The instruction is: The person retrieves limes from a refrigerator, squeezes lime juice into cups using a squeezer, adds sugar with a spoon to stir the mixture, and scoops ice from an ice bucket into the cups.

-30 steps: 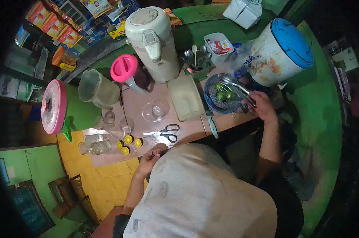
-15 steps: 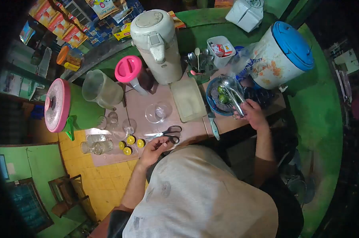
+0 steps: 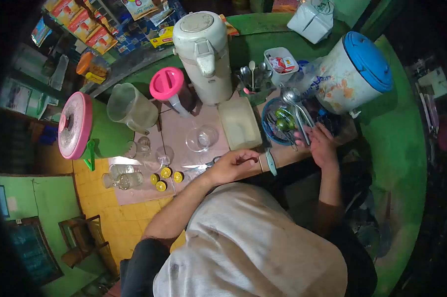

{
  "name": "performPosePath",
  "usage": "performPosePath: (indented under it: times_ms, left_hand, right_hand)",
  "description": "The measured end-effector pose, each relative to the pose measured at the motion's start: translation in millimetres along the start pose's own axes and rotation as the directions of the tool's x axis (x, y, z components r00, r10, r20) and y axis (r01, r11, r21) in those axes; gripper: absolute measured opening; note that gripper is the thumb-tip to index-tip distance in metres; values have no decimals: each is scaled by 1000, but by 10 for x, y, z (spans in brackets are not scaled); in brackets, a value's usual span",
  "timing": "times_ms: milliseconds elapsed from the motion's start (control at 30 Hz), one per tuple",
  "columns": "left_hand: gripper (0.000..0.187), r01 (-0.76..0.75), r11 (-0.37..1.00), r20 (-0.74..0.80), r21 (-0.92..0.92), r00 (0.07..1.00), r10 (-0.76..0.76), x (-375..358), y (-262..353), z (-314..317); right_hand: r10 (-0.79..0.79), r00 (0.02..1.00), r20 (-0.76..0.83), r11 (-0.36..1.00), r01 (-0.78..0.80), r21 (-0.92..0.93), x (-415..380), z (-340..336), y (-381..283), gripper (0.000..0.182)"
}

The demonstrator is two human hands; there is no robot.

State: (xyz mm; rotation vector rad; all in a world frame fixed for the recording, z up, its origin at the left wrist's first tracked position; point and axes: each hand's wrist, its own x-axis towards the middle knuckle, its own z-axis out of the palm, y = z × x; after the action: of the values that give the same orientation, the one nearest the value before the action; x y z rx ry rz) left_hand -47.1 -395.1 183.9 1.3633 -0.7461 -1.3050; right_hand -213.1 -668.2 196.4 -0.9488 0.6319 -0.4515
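My right hand (image 3: 322,146) has its fingers on the handles of a metal citrus squeezer (image 3: 293,99), whose cup end rests over a blue basket (image 3: 266,129). Whole green limes (image 3: 283,121) lie in that basket. My left hand (image 3: 232,167) is open and holds nothing, palm side partly turned up, its fingers lightly bent toward the knife. It covers most of the black-handled scissors (image 3: 211,162). Just right of its fingertips is the pale green handle of a knife (image 3: 271,162). Several cut citrus halves (image 3: 166,172) lie farther left on the pink tabletop.
A rectangular plastic tub (image 3: 239,123) and a clear cup (image 3: 201,138) stand in the middle. Behind them are a pump thermos (image 3: 203,59), a pink-lidded jug (image 3: 169,86) and a spoon holder (image 3: 253,89). Glasses (image 3: 129,179) stand left; a blue-lidded drink cooler (image 3: 349,74) stands right.
My left hand has moved right, from beside the scissors to near the knife handle. My right hand has shifted slightly with the squeezer, which now stands more upright in view.
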Motion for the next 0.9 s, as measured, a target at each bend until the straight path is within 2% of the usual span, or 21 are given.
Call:
performPosePath:
  times_ms: [33,100,133,200,300,333,367,400,433,467,500,567,600,633,700,733,767,800,833,900]
  left_hand:
    - [35,-2,1000,-6,1,1000,2,61,45,64]
    - [39,-136,977,-109,-164,987,119,171,140,203]
    - [39,-138,977,-128,-161,985,118,188,250,268]
    - [38,-200,921,-55,-334,980,193,166,462,346]
    - [32,-193,911,-151,-363,978,147,-89,466,278]
    - [24,-236,946,-274,-221,946,172,-230,455,231]
    - [24,-233,948,-319,-216,935,156,-370,473,171]
    - [21,-284,952,-378,-114,899,222,-525,534,134]
    - [19,-325,946,-422,-9,858,291,-661,547,80]
    - [29,-268,963,-441,-13,866,235,-817,509,16]
    - [29,-271,962,-464,-11,854,235,-928,416,-24]
    - [32,-293,948,-560,-125,810,176,-1111,213,-103]
    - [23,-356,934,-594,-15,755,278,-1235,308,-128]
    - [23,-363,932,-606,-14,744,281,-1331,184,-184]
    - [25,-578,801,-741,-154,604,293,-1529,-167,-307]
    - [30,-641,757,-790,-125,526,314,-1678,-133,-358]
    - [30,-646,752,-798,-128,518,309,-1847,-90,-378]
    - [31,-622,749,-813,-227,545,206,-2036,37,-383]
    - [32,-595,735,-812,-326,574,104,-2203,80,-408]
    - [38,-577,731,-772,-364,626,110,-2490,-259,-591]
  right_hand:
    - [1,1000,6,1000,-1,0,-100,137,-72,27]
    - [103,957,271,952,-174,251,-293,471,-171,33]
    - [128,920,371,942,-230,245,-362,573,-123,38]
    - [154,911,383,950,-243,195,-435,618,131,34]
    - [206,902,380,969,-243,51,-430,696,670,29]
    - [228,893,387,969,-248,2,-415,842,778,30]
    - [256,870,421,960,-280,-3,-384,948,787,30]
    - [192,847,495,941,-16,-338,-384,1110,646,32]
    - [147,798,585,760,287,-583,-375,1246,611,35]
    - [180,805,566,812,203,-547,-397,1359,690,28]
    - [191,789,584,812,207,-546,-410,1475,752,28]
    - [137,706,695,415,596,-688,-446,1701,855,16]
    - [83,637,767,424,674,-606,-464,1820,1022,14]
    - [310,617,724,451,575,-683,-626,2187,786,18]
    - [-110,422,900,442,832,-336,-684,2420,1281,21]
    - [-100,413,905,442,833,-332,-764,2556,1407,21]
    - [-111,357,927,402,870,-287,-855,2679,1519,24]
    - [-120,300,946,359,902,-241,-936,2789,1601,27]
    - [-110,298,948,356,903,-242,-1002,2878,1637,27]
    - [308,325,894,421,796,-434,-1134,3083,1636,30]
